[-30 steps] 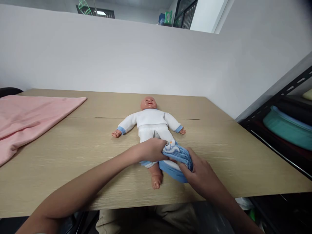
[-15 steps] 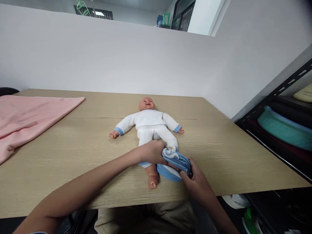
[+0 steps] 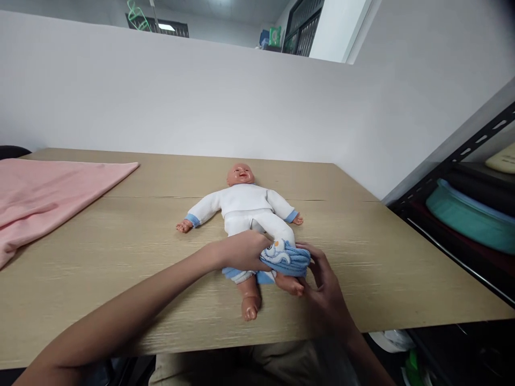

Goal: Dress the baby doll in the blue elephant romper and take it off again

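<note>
- At the left, a pink cloth (image 3: 52, 198) lies over the table's (image 3: 129, 241) left edge area, towards the far corner; it looks soft and limp, with a loose corner handy for lifting.
- The left hand (image 3: 246, 251) is closed, thumb and fingers gathered on the near-left end of a bunched blue garment (image 3: 293, 262).
- The baby doll (image 3: 243, 199) lies face up mid-table, head towards the far edge, feet towards the near one. Its head (image 3: 240, 175) and feet shine like smooth, firm plastic and would likely be slippery; I'd steady it by a clothed thigh or the ankle. I'd guess it is light enough to slide when tugged.
- That garment sits round the doll's left lower leg, the left foot (image 3: 290, 285) poking out below it. The fabric looks soft, stretchy and hard to tear; the thick gathered rim seems the best hold, rather than the embroidered patch (image 3: 278, 251).
- The right hand (image 3: 324, 277) is partly open, fingers curved at the garment's outer end, thumb low beside that foot; whether it truly grips, I cannot tell.
- Beyond the table's right edge, a black rack (image 3: 478, 140) carries a teal basin (image 3: 469, 217); from here I can't see what it contains.
</note>
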`<act>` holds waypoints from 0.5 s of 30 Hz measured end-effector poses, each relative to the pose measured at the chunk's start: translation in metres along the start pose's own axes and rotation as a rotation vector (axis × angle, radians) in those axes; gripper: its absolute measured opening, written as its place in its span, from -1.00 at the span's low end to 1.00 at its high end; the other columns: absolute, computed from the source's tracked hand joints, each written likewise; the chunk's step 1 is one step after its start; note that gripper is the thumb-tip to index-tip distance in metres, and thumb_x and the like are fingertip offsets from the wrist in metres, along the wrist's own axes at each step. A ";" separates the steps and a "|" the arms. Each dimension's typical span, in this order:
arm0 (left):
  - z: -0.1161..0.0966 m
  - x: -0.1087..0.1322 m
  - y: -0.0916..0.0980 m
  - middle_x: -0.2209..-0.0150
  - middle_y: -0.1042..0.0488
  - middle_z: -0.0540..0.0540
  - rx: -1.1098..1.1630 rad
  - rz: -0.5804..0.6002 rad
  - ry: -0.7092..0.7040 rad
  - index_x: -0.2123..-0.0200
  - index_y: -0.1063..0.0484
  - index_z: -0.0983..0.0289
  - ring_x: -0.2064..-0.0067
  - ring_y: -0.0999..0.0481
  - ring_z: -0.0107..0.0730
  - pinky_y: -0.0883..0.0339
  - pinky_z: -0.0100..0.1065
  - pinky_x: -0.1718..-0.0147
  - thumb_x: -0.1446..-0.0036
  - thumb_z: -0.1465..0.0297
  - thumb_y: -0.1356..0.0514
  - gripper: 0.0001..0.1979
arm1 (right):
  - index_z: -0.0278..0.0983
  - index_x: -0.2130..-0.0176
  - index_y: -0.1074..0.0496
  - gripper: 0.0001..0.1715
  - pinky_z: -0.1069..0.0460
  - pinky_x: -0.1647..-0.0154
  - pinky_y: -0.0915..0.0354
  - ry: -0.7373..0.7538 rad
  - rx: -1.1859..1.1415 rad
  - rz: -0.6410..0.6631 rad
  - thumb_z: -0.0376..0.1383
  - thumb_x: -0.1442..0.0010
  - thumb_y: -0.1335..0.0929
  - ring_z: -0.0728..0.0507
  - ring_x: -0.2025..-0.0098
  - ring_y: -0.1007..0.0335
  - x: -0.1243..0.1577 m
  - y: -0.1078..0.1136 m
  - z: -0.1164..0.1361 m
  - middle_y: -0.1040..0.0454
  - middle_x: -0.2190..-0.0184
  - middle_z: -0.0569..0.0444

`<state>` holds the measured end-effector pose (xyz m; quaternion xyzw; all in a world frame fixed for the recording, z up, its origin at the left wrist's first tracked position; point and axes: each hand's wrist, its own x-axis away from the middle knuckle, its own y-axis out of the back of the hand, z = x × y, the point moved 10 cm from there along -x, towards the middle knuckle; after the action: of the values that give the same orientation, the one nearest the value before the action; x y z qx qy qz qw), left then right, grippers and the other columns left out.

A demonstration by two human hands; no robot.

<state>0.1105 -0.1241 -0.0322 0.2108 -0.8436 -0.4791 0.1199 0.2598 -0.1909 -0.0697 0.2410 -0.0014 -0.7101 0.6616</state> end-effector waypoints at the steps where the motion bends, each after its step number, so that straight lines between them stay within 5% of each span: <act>1: -0.001 0.000 -0.001 0.37 -0.56 0.06 -0.046 0.014 -0.020 0.42 -0.44 0.25 0.35 -0.49 -0.30 -0.28 -0.31 0.28 -0.30 0.25 -0.35 -0.71 | -0.14 -0.21 -0.41 -0.52 -0.12 -0.19 -0.47 0.010 0.022 0.054 -0.15 -0.37 -0.47 -0.28 -0.19 -0.53 -0.004 -0.001 0.002 -0.54 -0.19 -0.09; 3: -0.004 -0.001 0.000 0.35 -0.59 0.10 -0.135 0.028 -0.060 0.44 -0.45 0.25 0.32 -0.52 -0.25 -0.31 -0.28 0.22 -0.30 0.23 -0.37 -0.69 | -0.17 -0.11 -0.47 -0.67 -0.11 -0.10 -0.48 0.015 0.074 0.179 -0.15 -0.40 -0.45 -0.26 -0.03 -0.59 -0.014 -0.002 0.004 -0.62 0.02 -0.02; 6: -0.006 0.000 0.005 0.41 -0.58 0.14 -0.206 0.003 -0.079 0.49 -0.44 0.23 0.34 -0.51 -0.18 -0.32 -0.20 0.17 -0.33 0.12 -0.36 -0.58 | -0.19 -0.06 -0.53 -0.68 -0.14 -0.16 -0.46 0.012 0.109 0.386 -0.12 -0.39 -0.47 -0.30 -0.07 -0.59 -0.035 -0.004 0.003 -0.64 0.01 -0.01; 11: 0.003 0.003 0.027 0.56 -0.41 0.11 -0.052 -0.138 0.037 0.49 -0.48 0.20 0.45 -0.43 -0.13 -0.19 -0.19 0.32 -0.12 -0.17 -0.43 -0.44 | -0.17 -0.16 -0.57 -0.41 -0.23 -0.28 -0.42 -0.076 0.058 0.799 0.00 -0.25 -0.58 -0.36 -0.18 -0.55 -0.064 -0.017 -0.018 -0.64 -0.11 -0.03; 15: 0.011 0.016 0.059 0.48 -0.46 0.09 0.037 -0.372 0.118 0.36 -0.51 0.21 0.42 -0.43 -0.16 -0.12 -0.21 0.36 -0.28 -0.19 -0.29 -0.44 | -0.14 -0.27 -0.51 -0.15 -0.26 -0.33 -0.36 -0.078 -0.034 0.853 0.15 -0.15 -0.61 -0.40 -0.21 -0.50 -0.082 -0.023 -0.031 -0.60 -0.17 -0.04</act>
<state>0.0773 -0.0965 0.0130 0.3927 -0.7904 -0.4642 0.0746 0.2496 -0.1015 -0.0762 0.1811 -0.1142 -0.3815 0.8992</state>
